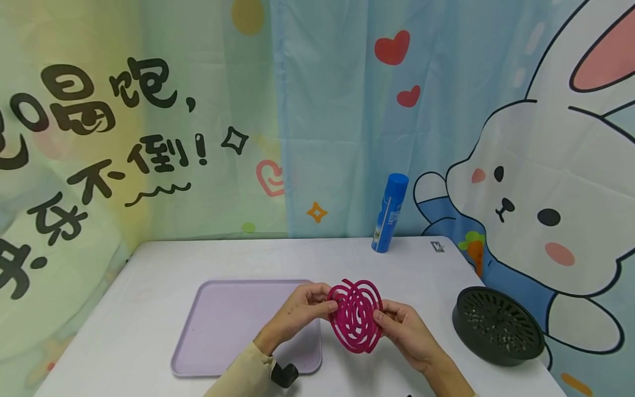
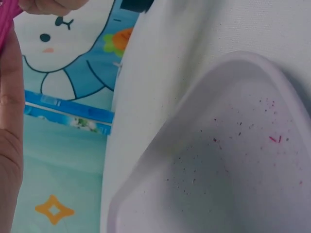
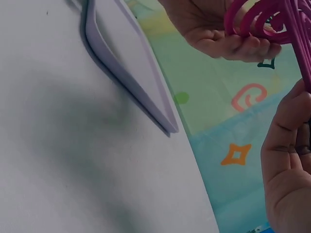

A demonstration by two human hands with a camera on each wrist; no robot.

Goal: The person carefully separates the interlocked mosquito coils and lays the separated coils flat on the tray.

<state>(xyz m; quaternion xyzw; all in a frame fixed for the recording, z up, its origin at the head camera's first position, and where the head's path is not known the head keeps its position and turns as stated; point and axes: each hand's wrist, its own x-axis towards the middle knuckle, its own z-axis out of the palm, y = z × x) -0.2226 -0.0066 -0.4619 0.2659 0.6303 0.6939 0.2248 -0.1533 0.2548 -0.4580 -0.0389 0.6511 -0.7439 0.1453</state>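
Note:
Both hands hold up a magenta openwork piece of swirling loops (image 1: 356, 317) above the table, upright in front of the person. My left hand (image 1: 303, 307) pinches its left edge, thumb on the near face. At the opposite edge, my right hand (image 1: 412, 333) pinches it between thumb and fingers. Seen edge-on in the right wrist view, the looped piece (image 3: 296, 34) shows curls at one side and thin straight strands. Only a sliver of it appears in the left wrist view. Behind and below the left hand lies a lavender tray (image 1: 238, 325).
Dark and pink specks dot the tray (image 2: 233, 160) in the left wrist view. A dark round slotted basket (image 1: 498, 325) sits at the table's right edge. At the back stands a blue spray can (image 1: 390, 213), before a printed curtain (image 1: 327, 127).

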